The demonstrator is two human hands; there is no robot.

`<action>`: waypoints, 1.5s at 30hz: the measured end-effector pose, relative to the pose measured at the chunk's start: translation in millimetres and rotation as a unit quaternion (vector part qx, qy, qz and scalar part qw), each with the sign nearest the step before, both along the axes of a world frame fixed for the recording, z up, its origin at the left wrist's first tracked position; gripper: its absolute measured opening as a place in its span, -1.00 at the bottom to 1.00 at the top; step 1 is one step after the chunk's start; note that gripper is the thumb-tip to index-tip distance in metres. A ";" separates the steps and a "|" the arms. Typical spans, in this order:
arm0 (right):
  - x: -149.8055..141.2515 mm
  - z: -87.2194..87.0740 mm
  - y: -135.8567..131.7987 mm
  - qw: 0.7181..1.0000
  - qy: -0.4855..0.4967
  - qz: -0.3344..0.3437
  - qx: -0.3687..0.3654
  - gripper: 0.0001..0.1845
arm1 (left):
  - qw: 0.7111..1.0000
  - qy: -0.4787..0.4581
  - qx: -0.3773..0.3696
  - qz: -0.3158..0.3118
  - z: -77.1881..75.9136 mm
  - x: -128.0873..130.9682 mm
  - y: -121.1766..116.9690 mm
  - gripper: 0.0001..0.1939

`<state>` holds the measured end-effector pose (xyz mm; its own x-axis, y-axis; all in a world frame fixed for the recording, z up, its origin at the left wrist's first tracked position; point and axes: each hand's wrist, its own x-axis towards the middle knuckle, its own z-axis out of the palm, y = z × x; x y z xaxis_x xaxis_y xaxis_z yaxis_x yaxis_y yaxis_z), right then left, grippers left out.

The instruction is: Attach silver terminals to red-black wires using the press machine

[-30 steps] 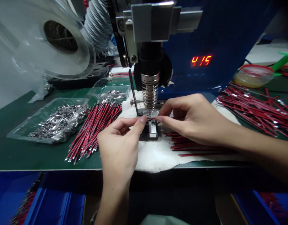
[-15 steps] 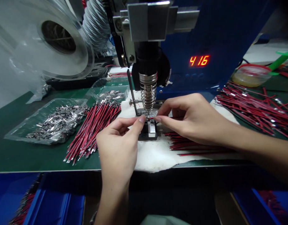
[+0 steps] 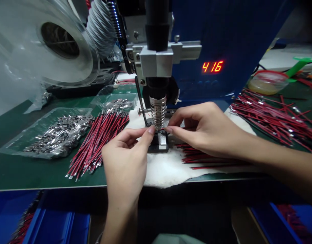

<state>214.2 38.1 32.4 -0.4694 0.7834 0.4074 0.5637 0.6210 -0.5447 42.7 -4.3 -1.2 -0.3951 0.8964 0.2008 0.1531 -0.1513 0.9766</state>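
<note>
My left hand pinches thumb to finger beside the small metal fixture; whatever it grips is hidden. From the other side, my right hand is closed on a thin red and black wire, its end at the fixture. Directly above sits the soldering machine's tip, ringed by a coil spring. A slim black feed arm slants down just left of the spring. More red and black wires lie under my right hand on a white cloth.
A plastic bag of small metal terminals lies left, next to a pile of wires. A blue machine with a lit display stands behind. Right are loose wires and a lidded tub. Blue bins sit below the table edge.
The machine's head has come down, and its spring looks compressed over the fixture. My hands keep the same pinch at the fixture. The view has shifted slightly.
</note>
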 end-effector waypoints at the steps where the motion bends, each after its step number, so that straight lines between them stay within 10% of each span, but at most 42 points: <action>1: 0.0 0.0 0.1 1.000 -0.001 0.000 0.002 -0.87 | 1.000 0.002 -0.003 0.001 0.3 0.1 -0.1 -0.85; 45: 2.0 -0.2 0.5 1.000 0.004 0.023 0.021 -0.89 | 1.000 -0.015 0.005 -0.016 -2.2 -0.1 -0.8 -0.79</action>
